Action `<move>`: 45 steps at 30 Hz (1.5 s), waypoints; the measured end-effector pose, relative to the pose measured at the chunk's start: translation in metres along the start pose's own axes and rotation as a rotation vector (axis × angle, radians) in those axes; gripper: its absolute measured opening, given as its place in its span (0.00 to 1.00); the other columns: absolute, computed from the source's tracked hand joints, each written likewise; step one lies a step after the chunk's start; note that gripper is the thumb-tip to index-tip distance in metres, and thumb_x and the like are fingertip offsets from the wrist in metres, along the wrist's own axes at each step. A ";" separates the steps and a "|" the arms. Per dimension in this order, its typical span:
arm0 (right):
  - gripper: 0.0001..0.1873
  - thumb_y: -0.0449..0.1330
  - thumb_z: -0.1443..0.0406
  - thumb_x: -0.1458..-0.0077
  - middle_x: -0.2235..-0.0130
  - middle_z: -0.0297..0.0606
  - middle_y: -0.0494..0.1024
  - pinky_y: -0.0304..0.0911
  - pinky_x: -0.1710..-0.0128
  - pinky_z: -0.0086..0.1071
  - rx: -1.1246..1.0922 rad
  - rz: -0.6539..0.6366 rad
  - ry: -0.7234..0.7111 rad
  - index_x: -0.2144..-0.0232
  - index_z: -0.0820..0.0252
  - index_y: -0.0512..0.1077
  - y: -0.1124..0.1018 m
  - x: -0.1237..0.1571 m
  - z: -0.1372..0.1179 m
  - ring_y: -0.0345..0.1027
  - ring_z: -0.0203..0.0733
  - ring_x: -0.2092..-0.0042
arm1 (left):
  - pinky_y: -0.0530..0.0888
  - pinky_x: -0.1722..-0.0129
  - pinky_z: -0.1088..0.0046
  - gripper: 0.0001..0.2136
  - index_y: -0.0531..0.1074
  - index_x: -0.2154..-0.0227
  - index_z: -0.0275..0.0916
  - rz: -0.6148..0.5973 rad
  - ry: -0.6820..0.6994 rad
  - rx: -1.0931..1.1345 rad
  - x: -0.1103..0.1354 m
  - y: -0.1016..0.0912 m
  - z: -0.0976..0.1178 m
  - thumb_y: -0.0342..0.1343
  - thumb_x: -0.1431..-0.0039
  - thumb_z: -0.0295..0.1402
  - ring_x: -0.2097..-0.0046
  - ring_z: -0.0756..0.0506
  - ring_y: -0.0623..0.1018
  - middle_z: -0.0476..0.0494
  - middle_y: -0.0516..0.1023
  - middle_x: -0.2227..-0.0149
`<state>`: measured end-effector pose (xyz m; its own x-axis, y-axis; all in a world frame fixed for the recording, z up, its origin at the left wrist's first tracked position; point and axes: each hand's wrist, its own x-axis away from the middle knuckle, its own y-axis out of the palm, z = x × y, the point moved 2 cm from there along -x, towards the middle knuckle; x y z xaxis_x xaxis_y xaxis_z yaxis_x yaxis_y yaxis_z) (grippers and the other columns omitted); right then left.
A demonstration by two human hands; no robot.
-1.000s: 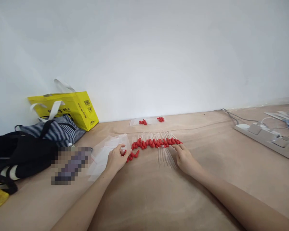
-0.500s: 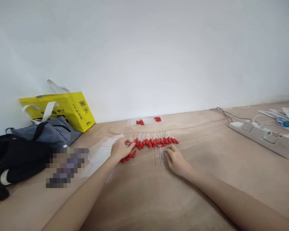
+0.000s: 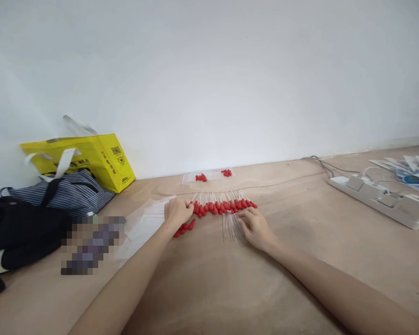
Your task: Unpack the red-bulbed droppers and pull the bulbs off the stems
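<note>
red pieces (image 3: 214,208), whitish strips (image 3: 230,229), yellow bag (image 3: 91,148), black-printed, dark/white striped pouch (image 3: 92,196), tan tabletop (image 3: 212,284), white power strip (image 3: 370,203)

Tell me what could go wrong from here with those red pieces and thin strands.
The left hand, at the left end of the row of red pieces, might nudge some out of line. The nearer red cluster, close beside that hand, could get brushed apart. The right hand, by the thin pale strands on the row's near side, might tangle them.
</note>
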<state>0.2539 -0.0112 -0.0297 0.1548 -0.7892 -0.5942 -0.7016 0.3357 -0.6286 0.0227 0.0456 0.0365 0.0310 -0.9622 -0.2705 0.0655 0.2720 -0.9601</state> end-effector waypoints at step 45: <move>0.08 0.51 0.69 0.48 0.80 0.27 0.70 0.39 0.50 0.43 0.213 0.103 -0.614 0.71 0.55 0.69 -0.002 0.016 -0.051 0.64 0.34 0.66 | 0.54 0.46 0.56 0.15 0.69 0.72 0.39 0.354 0.900 0.292 0.104 0.006 0.011 0.39 0.47 0.18 0.54 0.47 0.71 0.49 0.76 0.69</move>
<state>0.2218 -0.0506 -0.0124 0.5071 -0.3320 -0.7954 -0.5908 0.5380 -0.6012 0.0374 -0.0528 0.0036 -0.6602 -0.4447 -0.6053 0.4433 0.4199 -0.7919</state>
